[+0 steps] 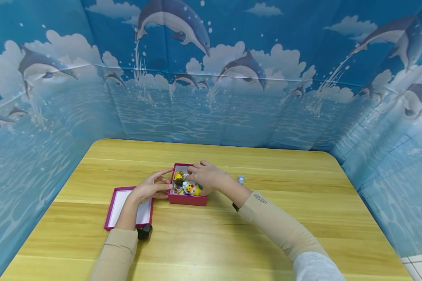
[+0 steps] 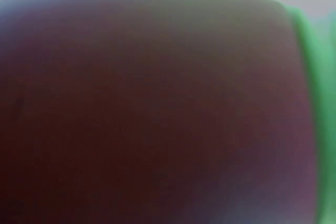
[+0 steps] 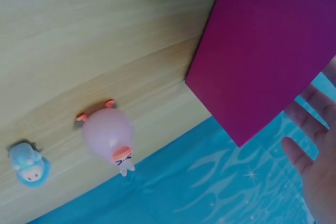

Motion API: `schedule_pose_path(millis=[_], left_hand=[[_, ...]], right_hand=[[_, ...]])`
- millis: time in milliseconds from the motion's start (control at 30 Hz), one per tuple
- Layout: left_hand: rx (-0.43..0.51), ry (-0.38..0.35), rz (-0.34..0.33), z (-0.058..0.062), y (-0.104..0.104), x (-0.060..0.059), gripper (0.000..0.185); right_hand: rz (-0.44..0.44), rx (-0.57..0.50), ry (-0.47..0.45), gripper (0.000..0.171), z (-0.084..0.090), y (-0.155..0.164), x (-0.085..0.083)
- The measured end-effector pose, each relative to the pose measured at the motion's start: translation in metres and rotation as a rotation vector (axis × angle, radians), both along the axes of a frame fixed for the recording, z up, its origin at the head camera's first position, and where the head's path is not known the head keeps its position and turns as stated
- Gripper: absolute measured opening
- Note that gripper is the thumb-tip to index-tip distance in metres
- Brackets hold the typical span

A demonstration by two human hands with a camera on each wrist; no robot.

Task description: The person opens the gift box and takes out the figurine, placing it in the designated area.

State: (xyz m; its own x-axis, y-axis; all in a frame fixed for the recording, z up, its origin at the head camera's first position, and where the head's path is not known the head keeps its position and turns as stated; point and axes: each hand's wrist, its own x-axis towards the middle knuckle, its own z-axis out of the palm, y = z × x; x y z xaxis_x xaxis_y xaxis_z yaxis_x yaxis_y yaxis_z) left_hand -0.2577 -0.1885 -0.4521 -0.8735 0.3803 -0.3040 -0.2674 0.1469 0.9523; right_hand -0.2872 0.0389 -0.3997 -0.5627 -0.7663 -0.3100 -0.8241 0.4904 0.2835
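A magenta box (image 1: 193,200) sits mid-table with several small toy figures (image 1: 188,188) inside. My left hand (image 1: 151,188) grips the box's left wall between thumb and fingers. My right hand (image 1: 205,175) hovers over the box's right half, its fingers bent down toward the toys. In the right wrist view the box's magenta wall (image 3: 262,51) fills the upper right. My right hand's fingers (image 3: 310,150) lie loosely bent beside it with nothing seen in them. The left wrist view is a dark blur.
The box's lid (image 1: 118,203), magenta with a white inside, lies on the table under my left forearm. A small blue figure (image 1: 241,179) (image 3: 29,165) and a pink figure (image 3: 107,135) stand right of the box. Blue dolphin-print walls (image 1: 211,97) surround the wooden table (image 1: 267,242).
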Motion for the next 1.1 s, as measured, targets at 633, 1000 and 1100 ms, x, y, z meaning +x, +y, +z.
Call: schedule_pose_path(millis=[633,1000,1100], left_hand=[[-0.003,-0.003,-0.005,0.0,-0.001,0.0,0.066],[-0.001,-0.004,0.0,-0.001,0.0,0.0,0.065],[0.002,-0.005,0.0,-0.001,0.0,0.0,0.066]], right_hand=[[0.058,-0.131,0.033,0.076,-0.001,0.009,-0.006],[0.115,-0.362,0.144,0.073,0.003,0.024,-0.002],[0.133,-0.429,0.19,0.072,0.005,0.03,-0.002]])
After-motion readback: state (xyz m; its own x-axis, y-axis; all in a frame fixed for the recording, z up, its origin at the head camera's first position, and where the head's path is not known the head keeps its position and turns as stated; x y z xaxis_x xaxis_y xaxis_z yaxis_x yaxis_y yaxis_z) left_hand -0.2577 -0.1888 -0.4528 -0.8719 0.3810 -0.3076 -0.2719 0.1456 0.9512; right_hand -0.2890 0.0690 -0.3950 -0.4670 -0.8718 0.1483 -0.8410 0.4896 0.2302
